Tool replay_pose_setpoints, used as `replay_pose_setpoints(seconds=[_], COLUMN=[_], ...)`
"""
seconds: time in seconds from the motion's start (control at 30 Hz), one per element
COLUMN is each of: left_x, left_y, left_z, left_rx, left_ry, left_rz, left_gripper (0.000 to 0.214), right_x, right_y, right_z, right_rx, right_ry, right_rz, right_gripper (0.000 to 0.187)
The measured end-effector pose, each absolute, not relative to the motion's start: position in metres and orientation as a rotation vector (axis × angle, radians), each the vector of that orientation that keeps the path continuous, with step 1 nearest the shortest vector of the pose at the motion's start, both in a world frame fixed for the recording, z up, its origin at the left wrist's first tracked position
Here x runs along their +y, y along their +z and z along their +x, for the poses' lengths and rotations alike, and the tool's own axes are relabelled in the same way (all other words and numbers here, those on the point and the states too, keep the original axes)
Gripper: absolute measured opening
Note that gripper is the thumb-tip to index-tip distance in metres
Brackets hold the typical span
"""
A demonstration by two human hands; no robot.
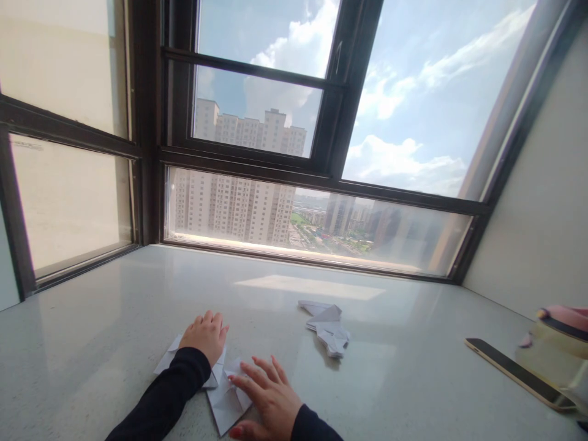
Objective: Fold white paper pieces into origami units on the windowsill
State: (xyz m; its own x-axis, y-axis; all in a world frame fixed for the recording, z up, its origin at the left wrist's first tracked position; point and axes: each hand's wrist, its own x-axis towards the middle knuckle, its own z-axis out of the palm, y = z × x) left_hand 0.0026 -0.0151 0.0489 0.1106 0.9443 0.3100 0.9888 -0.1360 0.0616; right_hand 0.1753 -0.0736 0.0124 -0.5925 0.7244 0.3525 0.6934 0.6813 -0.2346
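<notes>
My left hand rests palm down on a folded white paper piece, which shows on both sides of the hand and sleeve. Its fingers point away from me, partly foreshortened, with the thumb out to the right. Close by, my right hand has its fingers spread over another folded paper piece. The fingertips touch or hover just above its raised flaps; I cannot tell which. Farther off, to the right of both hands, lies a loose pile of folded white paper pieces, overlapping each other.
The pale speckled counter runs back to dark-framed windows. A phone lies at the right, partly beside a see-through bottle with a pink lid. A white wall closes the right side.
</notes>
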Motion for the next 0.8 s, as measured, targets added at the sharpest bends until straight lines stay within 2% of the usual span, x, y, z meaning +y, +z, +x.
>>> replay_pose_setpoints(seconds=[0.1, 0.23, 0.47, 0.6, 0.7, 0.8], left_x=[-0.010, -0.003, -0.005, -0.010, -0.010, -0.008], left_y=[0.052, 0.051, 0.040, 0.046, 0.050, 0.045], left_z=[-0.010, -0.025, -0.026, -0.014, -0.003, 0.006], left_rx=[-2.108, -2.208, -2.103, -2.045, -2.006, -1.954], left_ry=[-0.391, -0.387, -0.305, -0.249, -0.517, -1.046], left_rz=[-2.245, -2.303, -2.537, -2.592, -2.535, -2.529], left_gripper=[0.020, 0.029, 0.058, 0.046, 0.038, 0.034], right_x=[-0.074, -0.069, -0.063, -0.062, -0.062, -0.060], right_y=[0.010, 0.021, 0.024, 0.024, 0.027, 0.029], right_z=[0.174, 0.184, 0.189, 0.190, 0.192, 0.196], right_rx=[-2.549, -2.452, -2.286, -2.164, -1.922, -1.659], right_ry=[0.136, 0.018, -0.190, -0.201, -0.003, 0.188], right_rz=[-1.098, -1.291, -1.356, -1.355, -1.253, -1.134], right_gripper=[0.058, 0.052, 0.022, 0.030, 0.025, 0.022])
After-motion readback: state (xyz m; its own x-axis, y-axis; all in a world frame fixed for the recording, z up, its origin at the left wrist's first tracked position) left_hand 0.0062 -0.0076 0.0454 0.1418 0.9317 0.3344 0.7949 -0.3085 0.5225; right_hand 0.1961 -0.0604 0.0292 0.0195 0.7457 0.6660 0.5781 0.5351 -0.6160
